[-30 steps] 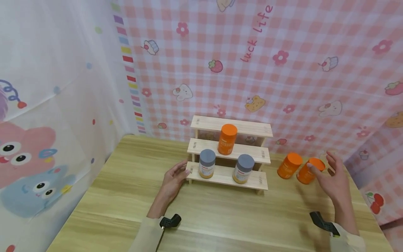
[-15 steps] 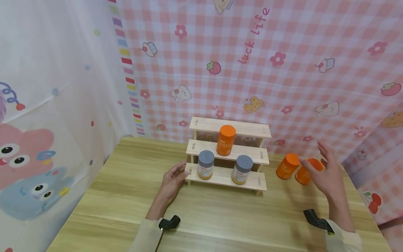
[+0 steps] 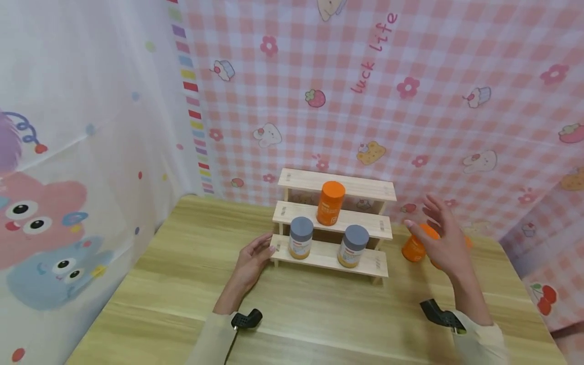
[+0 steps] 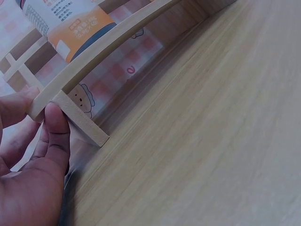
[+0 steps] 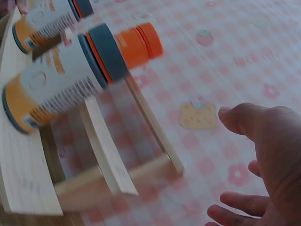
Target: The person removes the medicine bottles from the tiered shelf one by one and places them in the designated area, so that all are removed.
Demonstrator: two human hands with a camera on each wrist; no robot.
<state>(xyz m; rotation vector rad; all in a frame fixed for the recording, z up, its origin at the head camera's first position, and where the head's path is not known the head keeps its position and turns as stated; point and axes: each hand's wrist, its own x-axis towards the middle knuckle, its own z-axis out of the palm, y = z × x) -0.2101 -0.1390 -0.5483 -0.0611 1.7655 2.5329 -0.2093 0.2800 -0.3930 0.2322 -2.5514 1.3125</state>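
A three-step wooden display stand (image 3: 324,255) stands on the table. My left hand (image 3: 250,262) pinches the left end of its lowest step; the left wrist view shows the thumb (image 4: 57,123) and fingers around the plank. Two grey-lidded jars, the left one (image 3: 300,238) and the right one (image 3: 353,247), stand upright on that step. One orange jar (image 3: 330,204) is on the middle step. My right hand (image 3: 444,248), fingers spread and holding nothing, is over two more orange jars on the table. It partly covers the nearer jar (image 3: 412,249) and mostly hides the other.
The wooden table (image 3: 182,284) ends close to a pink checked cloth (image 3: 283,116) hanging behind the stand. A white printed cloth (image 3: 114,152) hangs along the left side. The stand's top step (image 3: 360,186) is bare.
My right hand has moved left, away from the far-right orange jar and across both loose jars toward the stand. My left hand keeps its grip; the jars stay in place.
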